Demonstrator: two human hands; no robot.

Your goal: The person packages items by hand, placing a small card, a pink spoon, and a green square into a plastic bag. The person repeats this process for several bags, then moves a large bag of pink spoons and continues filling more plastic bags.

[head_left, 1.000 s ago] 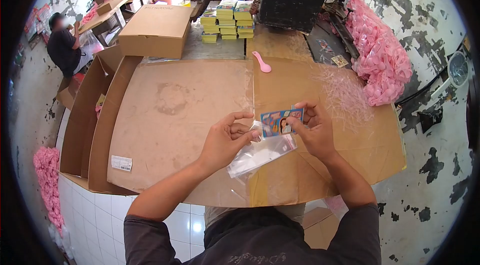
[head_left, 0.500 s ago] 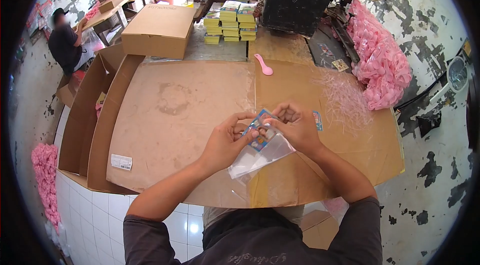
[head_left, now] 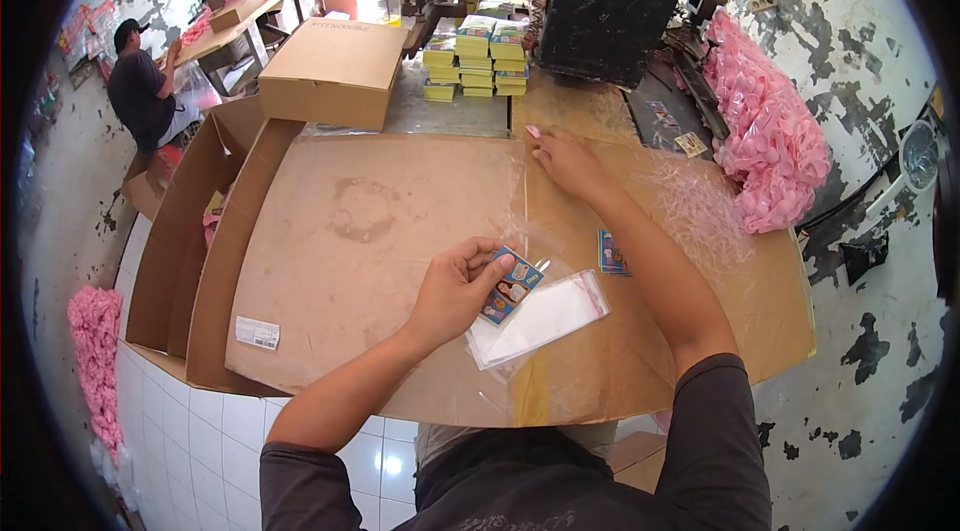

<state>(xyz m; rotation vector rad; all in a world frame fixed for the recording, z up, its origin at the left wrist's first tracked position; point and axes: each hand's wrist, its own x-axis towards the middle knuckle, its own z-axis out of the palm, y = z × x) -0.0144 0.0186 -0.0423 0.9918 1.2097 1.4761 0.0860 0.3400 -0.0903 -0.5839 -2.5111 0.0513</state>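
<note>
My left hand (head_left: 455, 291) pinches a small blue printed card (head_left: 512, 289), with a strip of clear plastic showing at its upper edge. Just below that card, a stack of clear plastic bags (head_left: 550, 319) lies on the cardboard. My right hand (head_left: 568, 163) reaches to the far side of the cardboard, its fingers closed over a pink plastic spoon (head_left: 533, 132). Only the tip of the spoon shows; the rest is under the hand. A second blue card (head_left: 612, 253) lies partly hidden beneath my right forearm.
A cardboard sheet (head_left: 400, 331) covers the table. Card stacks (head_left: 475, 56), a closed carton (head_left: 330, 71) and a black machine (head_left: 610, 11) stand behind. Pink spoons (head_left: 770, 131) heap at right beside plastic shreds (head_left: 705, 196). An open carton (head_left: 190, 261) stands left; a person (head_left: 140, 91) sits beyond.
My right hand has let go of the card and moved forward onto the pink spoon. The card stays in my left hand. The view has shifted slightly.
</note>
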